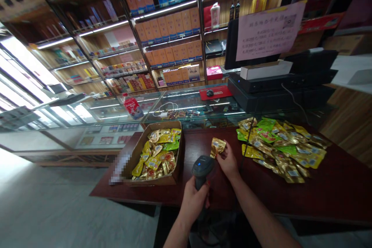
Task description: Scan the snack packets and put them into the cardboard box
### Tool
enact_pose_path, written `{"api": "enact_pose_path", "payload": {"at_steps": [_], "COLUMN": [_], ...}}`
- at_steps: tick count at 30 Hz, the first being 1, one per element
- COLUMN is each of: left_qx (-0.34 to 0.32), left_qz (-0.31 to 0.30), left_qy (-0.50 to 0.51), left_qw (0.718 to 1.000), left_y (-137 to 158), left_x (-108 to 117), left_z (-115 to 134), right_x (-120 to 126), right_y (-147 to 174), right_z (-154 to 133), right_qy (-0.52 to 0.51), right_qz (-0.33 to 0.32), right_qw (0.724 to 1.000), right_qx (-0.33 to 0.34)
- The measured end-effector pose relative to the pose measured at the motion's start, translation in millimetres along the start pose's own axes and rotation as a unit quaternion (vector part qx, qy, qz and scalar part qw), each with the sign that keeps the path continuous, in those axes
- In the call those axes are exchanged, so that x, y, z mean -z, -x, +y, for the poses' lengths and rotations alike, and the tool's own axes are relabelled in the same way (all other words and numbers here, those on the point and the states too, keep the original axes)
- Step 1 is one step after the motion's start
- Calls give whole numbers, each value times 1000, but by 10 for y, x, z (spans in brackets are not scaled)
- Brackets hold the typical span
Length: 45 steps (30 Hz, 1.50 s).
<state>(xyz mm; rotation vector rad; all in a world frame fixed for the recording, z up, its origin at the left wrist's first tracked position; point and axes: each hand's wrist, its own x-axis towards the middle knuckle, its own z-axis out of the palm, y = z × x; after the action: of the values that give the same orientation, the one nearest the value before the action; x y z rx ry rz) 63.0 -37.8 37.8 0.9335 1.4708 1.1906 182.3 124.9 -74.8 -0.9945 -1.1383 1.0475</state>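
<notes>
Table [193, 143] of smooth dark-red wood lies before you. On its right spreads a pile of crinkled, shiny packets [276, 148]; on its left stands an open cardboard box [178, 168], filled with similar ones. Your left hand [193, 198] is wrapped around the handle of a round-headed scanner [202, 165]. Your right hand [229, 164] pinches one creased gold packet [217, 146] just beside the scanner. I judge scanning is the step; next move calls for aiming steadily at its label.

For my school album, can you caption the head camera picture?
Left hand holds a scanner, right hand a gold packet, beside a box of packets.
</notes>
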Motion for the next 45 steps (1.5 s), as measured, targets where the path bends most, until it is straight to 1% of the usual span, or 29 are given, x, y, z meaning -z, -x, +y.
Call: {"api": "enact_pose_path", "payload": {"at_steps": [4,8,13,17,21,24,27,31,34,35,37,39,42,43,44,45], "left_qx": [12,20,32,42,59,65,52,39,46,49,54,55,59,60,58,55], "left_qz": [16,2,-45,-72,-87,-93,-94,-101,-94,-91,-85,-74,-63,-63,-64,-65], "left_qy": [2,7,9,7,11,17,23,19,4,-2,-9,-4,6,5,4,5], "left_qw": [1000,1000,998,996,994,993,994,994,994,995,995,996,996,996,996,996], "left_y": [132,132,-79,-255,-380,-442,-445,-331,-199,-157,-87,-41,-13,-9,-4,1], "left_x": [30,109,189,244,314,341,331,338,418,456,528,578,588,580,571,565], "left_z": [-28,-42,11,26,-48,-99,-117,-147,-211,-242,-310,-376,-424,-419,-404,-382], "right_x": [36,58,61,85,115,118,115,132,92,38,-171,-520,-1133,-1283,-1369,-1377], "right_y": [20,17,26,66,114,134,135,120,93,80,43,-14,-118,-144,-156,-151], "right_z": [-15,28,33,-19,-74,-100,-100,-91,-181,-249,-443,-681,-982,-1046,-1090,-1114], "right_qy": [27,41,37,93,121,113,103,60,4,-13,-50,-91,-122,-117,-103,-84], "right_qz": [-6,13,24,30,19,4,5,5,25,19,-29,-105,-188,-188,-175,-160], "right_qw": [1000,999,999,995,992,993,995,998,999,999,997,989,974,975,979,983], "right_qx": [6,12,9,-1,-11,-19,-11,-15,-34,-41,-50,-42,-20,-19,-8,7]}}
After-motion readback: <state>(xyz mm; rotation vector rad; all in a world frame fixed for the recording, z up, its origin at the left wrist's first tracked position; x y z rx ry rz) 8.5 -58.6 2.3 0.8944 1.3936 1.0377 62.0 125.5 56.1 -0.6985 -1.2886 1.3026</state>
